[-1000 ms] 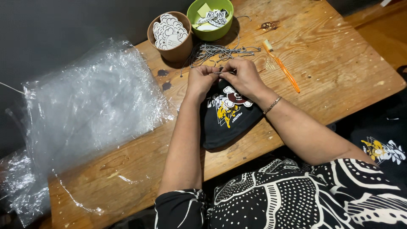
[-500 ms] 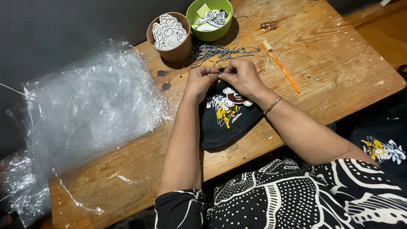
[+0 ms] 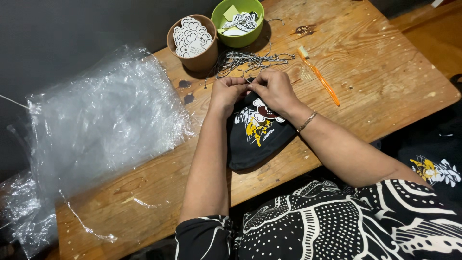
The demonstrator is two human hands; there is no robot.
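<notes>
While a dark wall closes off the far side, a worn wooden table [image 3: 385, 86] with scratches and dark stains fills most of the view, set at a slant. Nearest the camera is the person's black-and-white patterned top. One folded black garment [image 3: 257, 132] with a white, yellow and red print lies on the table's near edge, and everything else is placed from it. Both hands meet at the garment's far end: the left hand [image 3: 227, 92] and the right hand [image 3: 273, 90] have their fingertips pinched together on something small there; what it is cannot be made out. One bracelet [image 3: 306, 122] circles the right wrist. Left of the garment lies one heap of clear plastic bags [image 3: 101, 120]. Just beyond it lies one tangle of metal ball chains [image 3: 250, 60]; right of those, one orange toothbrush [image 3: 318, 76]. Farther still stand two containers: one brown paper cup [image 3: 192, 43] of white tags and one green bowl [image 3: 239, 21] of paper pieces.
</notes>
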